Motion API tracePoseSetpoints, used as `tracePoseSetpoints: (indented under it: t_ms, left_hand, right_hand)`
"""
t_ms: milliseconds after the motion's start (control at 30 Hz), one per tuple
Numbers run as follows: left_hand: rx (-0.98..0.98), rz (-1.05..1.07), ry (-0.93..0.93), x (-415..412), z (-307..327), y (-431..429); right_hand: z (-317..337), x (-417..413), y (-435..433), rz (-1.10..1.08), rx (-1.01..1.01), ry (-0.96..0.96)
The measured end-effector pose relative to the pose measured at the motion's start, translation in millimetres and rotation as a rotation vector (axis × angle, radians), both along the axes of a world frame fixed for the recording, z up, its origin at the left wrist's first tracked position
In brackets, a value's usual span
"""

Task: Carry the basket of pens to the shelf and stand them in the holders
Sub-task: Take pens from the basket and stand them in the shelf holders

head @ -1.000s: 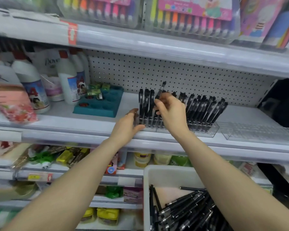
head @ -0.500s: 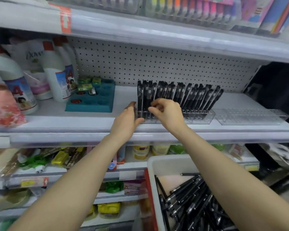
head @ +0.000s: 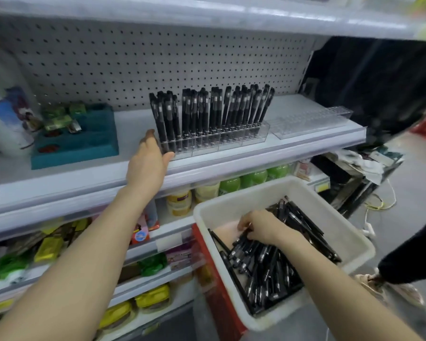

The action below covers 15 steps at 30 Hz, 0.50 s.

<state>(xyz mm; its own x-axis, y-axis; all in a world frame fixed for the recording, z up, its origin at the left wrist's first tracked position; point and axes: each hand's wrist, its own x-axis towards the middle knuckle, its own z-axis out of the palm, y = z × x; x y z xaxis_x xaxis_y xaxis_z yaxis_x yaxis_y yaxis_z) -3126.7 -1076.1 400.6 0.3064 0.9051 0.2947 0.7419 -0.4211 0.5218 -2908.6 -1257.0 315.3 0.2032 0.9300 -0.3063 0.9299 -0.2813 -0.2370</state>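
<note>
My left hand (head: 148, 161) braces the clear pen holder (head: 217, 141) on the shelf (head: 133, 173), fingers nearly straight. My right hand (head: 258, 228) curls its fingers around black pens (head: 263, 267) in the white basket (head: 354, 232); lift few, tips aligned downward.

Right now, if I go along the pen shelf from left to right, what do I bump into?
You'd meet the white bottle, teal tray, left hand, holder full of black pens, then the empty clear holder.
</note>
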Motion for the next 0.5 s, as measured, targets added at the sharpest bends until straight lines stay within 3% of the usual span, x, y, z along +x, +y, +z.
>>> tracePoseSetpoints:
  t_ms: [267,500]
  left_hand:
    - [-0.024,-0.006,0.003,-0.3,3.7,-6.1]
    - [-0.028,0.003,0.014,-0.4,8.1,-11.1]
  right_hand:
    - [-15.9,-6.4,4.5,0.059,0.004,-0.133]
    - [3.9,9.3,7.5,0.024,0.194,0.120]
